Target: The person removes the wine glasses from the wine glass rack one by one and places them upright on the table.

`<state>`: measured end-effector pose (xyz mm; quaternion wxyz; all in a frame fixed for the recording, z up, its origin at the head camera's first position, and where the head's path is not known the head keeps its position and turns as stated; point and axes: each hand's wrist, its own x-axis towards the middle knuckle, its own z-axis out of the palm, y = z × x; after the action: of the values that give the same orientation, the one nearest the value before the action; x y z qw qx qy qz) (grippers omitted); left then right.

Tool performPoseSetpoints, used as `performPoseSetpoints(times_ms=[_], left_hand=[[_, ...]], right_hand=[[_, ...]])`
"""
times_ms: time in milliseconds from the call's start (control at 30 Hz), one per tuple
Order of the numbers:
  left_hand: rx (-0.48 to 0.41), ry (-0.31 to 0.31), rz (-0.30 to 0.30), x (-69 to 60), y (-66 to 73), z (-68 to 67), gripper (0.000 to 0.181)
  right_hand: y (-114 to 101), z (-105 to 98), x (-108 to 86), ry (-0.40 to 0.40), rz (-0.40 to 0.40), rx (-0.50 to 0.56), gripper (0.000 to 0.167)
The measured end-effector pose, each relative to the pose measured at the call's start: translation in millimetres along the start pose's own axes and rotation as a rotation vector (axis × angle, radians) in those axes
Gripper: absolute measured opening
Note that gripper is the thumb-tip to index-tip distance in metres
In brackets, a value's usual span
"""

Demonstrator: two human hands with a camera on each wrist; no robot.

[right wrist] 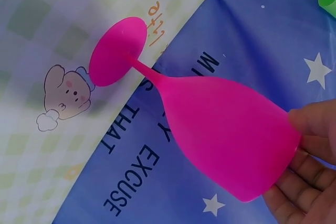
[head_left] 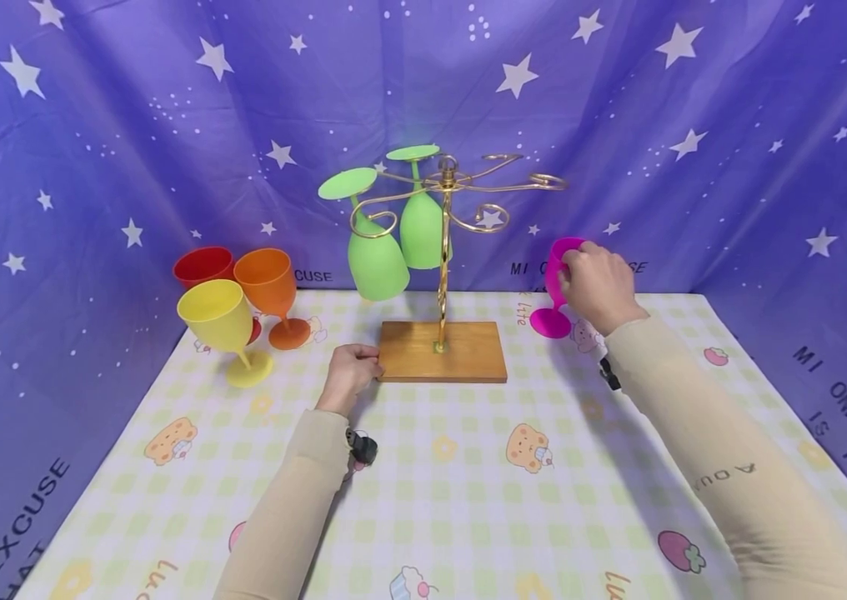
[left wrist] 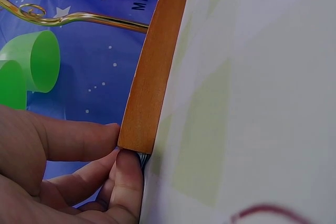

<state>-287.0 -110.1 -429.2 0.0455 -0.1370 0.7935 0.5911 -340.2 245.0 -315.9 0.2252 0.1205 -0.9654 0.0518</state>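
My right hand (head_left: 599, 283) holds a magenta goblet (right wrist: 231, 129) by its rim, with the foot lowest, at the table's back right; whether the foot touches the cloth I cannot tell. My left hand (head_left: 350, 375) pinches the left end of the wooden base (left wrist: 149, 77) between thumb and finger. A gold rack (head_left: 443, 250) rises from that base. Two green goblets (head_left: 378, 262) (head_left: 422, 229) hang upside down by their feet on the rack's left arms, while its right arms hold nothing.
To the left, a yellow goblet (head_left: 217, 315), an orange goblet (head_left: 268, 283) and a red goblet (head_left: 202, 265) stand upright close together. A checked cloth (head_left: 438, 500) covers the table, and a blue starry curtain (head_left: 393, 75) hangs behind and at both sides.
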Motion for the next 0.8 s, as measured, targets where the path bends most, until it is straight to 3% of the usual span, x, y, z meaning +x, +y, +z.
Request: performPoseSetpoints(times_ms=[167,367,633,800], left_hand=[[0.011,0.006,-0.004,0.7,0.6,0.2,0.029],[0.012,0.008,-0.011,1.9,0.2,1.1,0.028],[0.012,0.005,0.004,2.8,-1.1,1.3,0.028],[0.017,0.005,0.008,3.6,-1.9,1.0,0.027]], right_hand=[[-7.1,-3.7,-4.0,0.019,0.039,0.052,0.026],[-18.3,-6.8,-8.5,0.068,0.063,0.101,0.027],[-32.3,-1.4,-21.8,0.055,0.054,0.153,0.03],[-39.6,6.7,-30.0,0.026,0.1,0.23,0.029]])
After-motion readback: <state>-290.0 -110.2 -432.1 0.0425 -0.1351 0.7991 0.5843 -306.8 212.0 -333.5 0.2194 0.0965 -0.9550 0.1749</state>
